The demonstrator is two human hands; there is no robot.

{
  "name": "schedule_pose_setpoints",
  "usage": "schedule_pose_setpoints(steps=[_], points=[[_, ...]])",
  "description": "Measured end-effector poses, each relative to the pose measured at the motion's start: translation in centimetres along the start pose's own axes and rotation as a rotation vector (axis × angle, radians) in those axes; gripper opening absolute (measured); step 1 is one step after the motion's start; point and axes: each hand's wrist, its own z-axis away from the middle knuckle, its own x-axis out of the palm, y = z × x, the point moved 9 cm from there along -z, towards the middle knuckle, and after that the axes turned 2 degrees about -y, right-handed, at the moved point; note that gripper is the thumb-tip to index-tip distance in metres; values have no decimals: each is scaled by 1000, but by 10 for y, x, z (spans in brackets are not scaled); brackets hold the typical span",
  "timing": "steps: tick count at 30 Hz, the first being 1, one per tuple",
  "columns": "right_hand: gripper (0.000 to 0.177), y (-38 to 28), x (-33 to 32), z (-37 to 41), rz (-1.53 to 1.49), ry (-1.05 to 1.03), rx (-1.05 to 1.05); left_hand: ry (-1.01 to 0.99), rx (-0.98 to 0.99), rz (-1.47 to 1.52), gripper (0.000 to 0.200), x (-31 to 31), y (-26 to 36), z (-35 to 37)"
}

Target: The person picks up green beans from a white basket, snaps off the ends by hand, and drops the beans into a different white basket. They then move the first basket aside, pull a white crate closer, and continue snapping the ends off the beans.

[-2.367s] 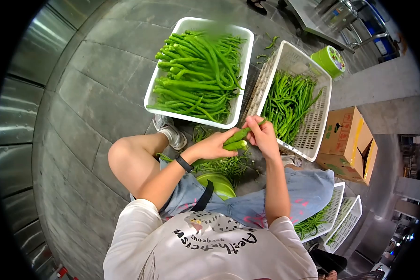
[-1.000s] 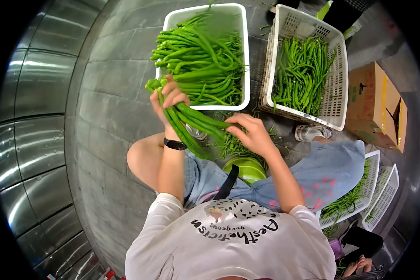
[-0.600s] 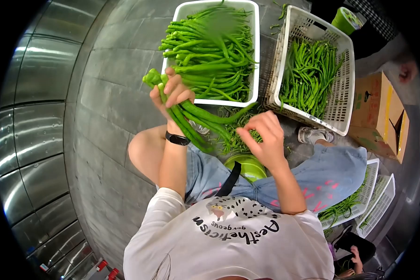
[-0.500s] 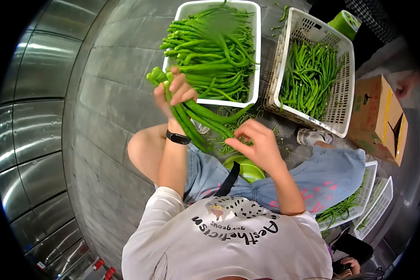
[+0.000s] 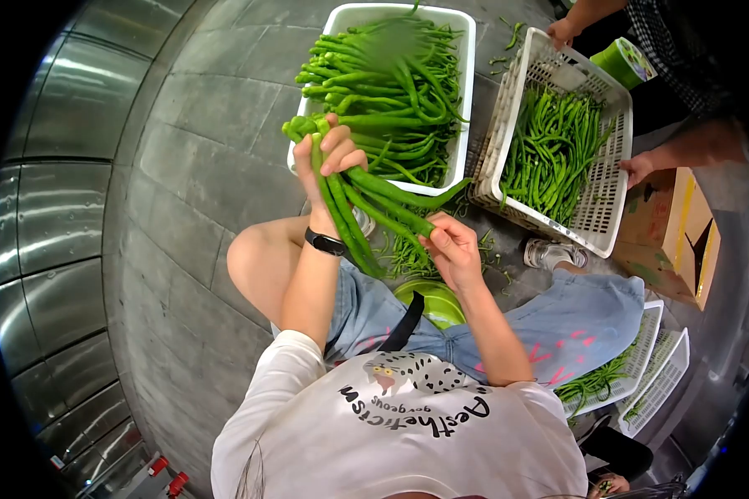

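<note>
My left hand (image 5: 334,158) is closed round a small bunch of long green chili peppers (image 5: 334,204). Their stem ends stick up above my fingers, and the bodies hang toward my lap. My right hand (image 5: 456,254) pinches the tip of one pepper from this bunch between thumb and fingers. Just beyond my left hand, a white tub (image 5: 468,100) is heaped with more long green chili peppers (image 5: 383,91), laid mostly side by side. Below my hands, a green stool or basin (image 5: 441,301) shows partly between my legs.
Another person's hands (image 5: 562,32) (image 5: 638,169) grip a white slotted crate (image 5: 620,137) of thinner green peppers (image 5: 549,154). A cardboard box (image 5: 670,241) stands beside it. White baskets (image 5: 662,378) sit at lower right. Scraps (image 5: 412,258) litter the floor; metal panels (image 5: 62,216) line the left.
My right hand has closed on a pepper's tip. Another person's hands have come onto the white crate. The view has shifted slightly.
</note>
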Motion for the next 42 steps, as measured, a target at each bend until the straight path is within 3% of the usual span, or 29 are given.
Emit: schedule_pose_setpoints(steps=[2,9,11,13,15,17,19,22,24,26,27,28,29,31,33,34,37,38,40,41,42], points=[[15,0,0,-2,-187,-6,-54,17,23,15,35,-2,1,1],[17,-21,-21,-6,-382,177,-160,57,132,86,31,4,18,0],[13,-32,-40,0,-185,157,-133,105,263,65,27,12,53,-2],[12,-24,-63,15,442,105,71,127,357,-128,22,21,86,-11],[11,6,-85,37,755,21,278,138,344,-241,20,28,97,-31],[29,35,-102,58,1268,-220,510,210,444,-395,21,37,104,-59],[37,58,-115,79,1737,-409,551,241,474,-563,22,37,98,-93],[44,82,-139,94,1841,-436,767,341,420,-591,21,-11,102,-152],[42,68,-131,83,1662,-342,664,422,425,-598,20,-47,108,-181],[40,42,-125,70,1574,-249,610,549,551,-635,18,-83,121,-197],[40,34,-126,64,1570,-212,611,638,633,-621,26,-108,132,-201],[40,29,-130,59,1566,-178,613,622,748,-636,50,-114,134,-200],[39,25,-134,56,1548,-163,602,801,914,-878,70,-117,140,-185],[38,17,-141,49,1515,-138,582,1066,928,-1436,91,-116,146,-168],[30,-11,-136,41,1314,-79,486,999,929,-1988,107,-93,137,-172],[29,-30,-133,27,1187,-50,439,726,1150,-2129,112,-64,115,-173],[20,-76,-148,-6,1031,126,308,856,1189,-2593,113,-31,93,-174],[16,-85,-165,-16,917,228,257,725,1269,-2617,98,-19,83,-171],[13,-106,-187,-43,1155,279,181,544,1176,-3010,84,-18,61,-182],[19,-102,-193,-60,1324,198,199,440,1119,-3202,78,-20,56,-189],[28,-85,-204,-77,1462,60,255,272,913,-3329,56,-42,59,-201]])
